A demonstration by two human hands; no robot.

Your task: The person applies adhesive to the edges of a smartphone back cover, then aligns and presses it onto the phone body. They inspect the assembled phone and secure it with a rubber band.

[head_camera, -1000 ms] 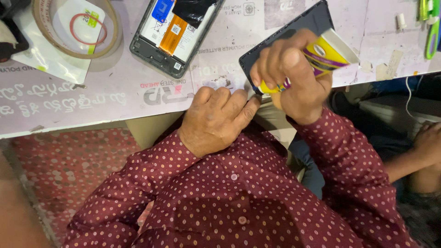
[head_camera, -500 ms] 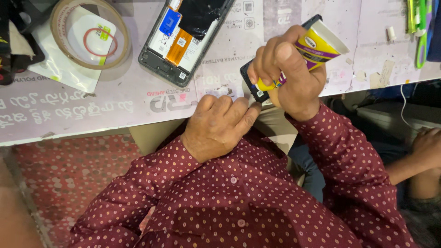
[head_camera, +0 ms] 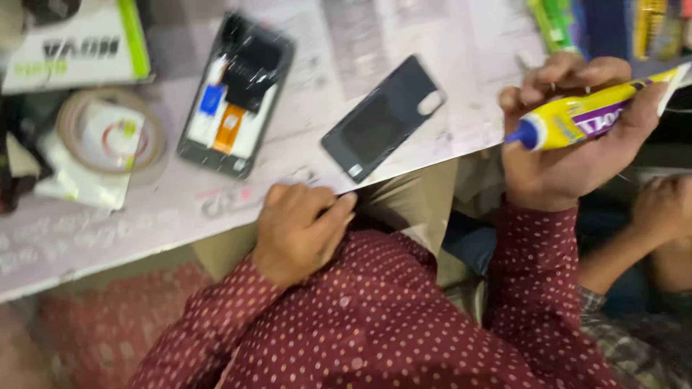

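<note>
Two hands low in frame: right hand (head_camera: 569,148) at right, grip clamped on yellow glue tube (head_camera: 598,112); left hand (head_camera: 299,230) loosely curled, empty, at tabletop (head_camera: 144,223) edge. Dark back cover (head_camera: 382,119) lies centre.

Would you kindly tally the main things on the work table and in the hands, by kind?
Opened phones, back off: 1
Dark phone back covers: 1
Yellow glue tubes, held in the right hand: 1
Rolls of clear tape: 1
White-and-green boxes: 1
Total: 5
The left hand rests at the table edge, holding nothing.
</note>
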